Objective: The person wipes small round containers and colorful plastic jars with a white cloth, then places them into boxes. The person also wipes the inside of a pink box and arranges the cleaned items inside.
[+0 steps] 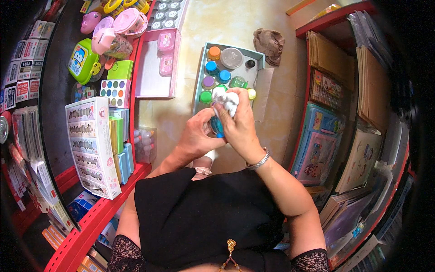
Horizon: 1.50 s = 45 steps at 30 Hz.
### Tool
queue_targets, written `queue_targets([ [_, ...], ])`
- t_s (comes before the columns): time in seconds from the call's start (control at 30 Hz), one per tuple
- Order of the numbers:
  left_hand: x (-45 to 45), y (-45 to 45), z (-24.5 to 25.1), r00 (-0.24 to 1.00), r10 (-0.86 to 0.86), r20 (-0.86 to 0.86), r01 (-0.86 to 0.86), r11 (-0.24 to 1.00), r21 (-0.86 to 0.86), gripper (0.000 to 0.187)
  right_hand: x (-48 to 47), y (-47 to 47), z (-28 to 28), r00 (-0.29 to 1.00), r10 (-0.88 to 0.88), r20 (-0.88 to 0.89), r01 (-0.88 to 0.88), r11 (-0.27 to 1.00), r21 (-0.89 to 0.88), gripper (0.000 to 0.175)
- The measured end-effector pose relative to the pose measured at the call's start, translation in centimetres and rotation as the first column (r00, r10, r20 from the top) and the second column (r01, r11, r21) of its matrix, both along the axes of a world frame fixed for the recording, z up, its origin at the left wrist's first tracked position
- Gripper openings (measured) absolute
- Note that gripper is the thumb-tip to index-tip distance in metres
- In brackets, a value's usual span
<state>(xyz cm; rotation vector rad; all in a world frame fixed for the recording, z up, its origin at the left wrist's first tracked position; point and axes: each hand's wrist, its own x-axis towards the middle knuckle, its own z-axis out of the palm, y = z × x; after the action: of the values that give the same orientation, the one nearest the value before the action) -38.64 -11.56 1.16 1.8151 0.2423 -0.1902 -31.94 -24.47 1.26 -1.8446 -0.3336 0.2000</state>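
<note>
Close in front of my body, my left hand [200,132] grips a small clear jar with blue contents [216,125]. My right hand [239,124], with a silver bracelet at the wrist, presses a crumpled white cloth [228,101] against the upper part of that jar. Beyond both hands lies a shallow light-blue box [234,46] on the floor. It holds several small jars with coloured lids, among them an orange-lidded jar [214,53], a purple-lidded jar [208,82] and a green-lidded jar [205,97]. A larger clear round container [231,58] stands there too. My hands hide part of the box.
A brown cloth [269,46] lies on the floor beside the box. Red-edged shelves stand at both sides; the left one [136,68] carries a pink tray [154,91], plastic tubs and a white patterned carton [90,146]. A clear bin of small items [145,144] sits by its foot.
</note>
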Motion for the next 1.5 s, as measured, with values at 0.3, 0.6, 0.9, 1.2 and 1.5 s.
queue_targets([
  [0.3, 0.7, 0.2, -0.3, 0.994, -0.049, 0.093, 0.073, 0.959, -0.274, 0.061, 2.6, -3.7, 0.8, 0.554, 0.116, -0.824, 0.334, 0.876, 0.348, 0.036],
  [0.6, 0.4, -0.2, -0.9, 0.994, 0.027, -0.105, -0.084, 0.805, -0.587, 0.063, 0.6, -4.2, 2.4, 0.797, 0.374, -0.474, -0.127, 0.871, 0.474, 0.047],
  [0.9, 0.7, -0.6, 0.9, 0.99, -0.08, 0.112, 0.087, 0.994, -0.065, 0.061, -0.4, -2.4, 0.8, 0.91, 0.081, -0.406, 0.081, 0.926, 0.368, 0.037],
  [1.2, 0.4, -1.1, 0.1, 0.962, -0.111, 0.249, 0.066, 0.981, 0.18, 0.056, 0.8, -1.4, -1.0, 0.765, 0.027, -0.643, 0.312, 0.858, 0.408, 0.038],
  [1.5, 1.2, -0.2, 0.2, 0.978, -0.068, 0.198, 0.034, 0.985, 0.167, 0.054, 0.6, -3.7, 2.0, 0.715, 0.302, -0.631, 0.186, 0.788, 0.587, 0.052],
])
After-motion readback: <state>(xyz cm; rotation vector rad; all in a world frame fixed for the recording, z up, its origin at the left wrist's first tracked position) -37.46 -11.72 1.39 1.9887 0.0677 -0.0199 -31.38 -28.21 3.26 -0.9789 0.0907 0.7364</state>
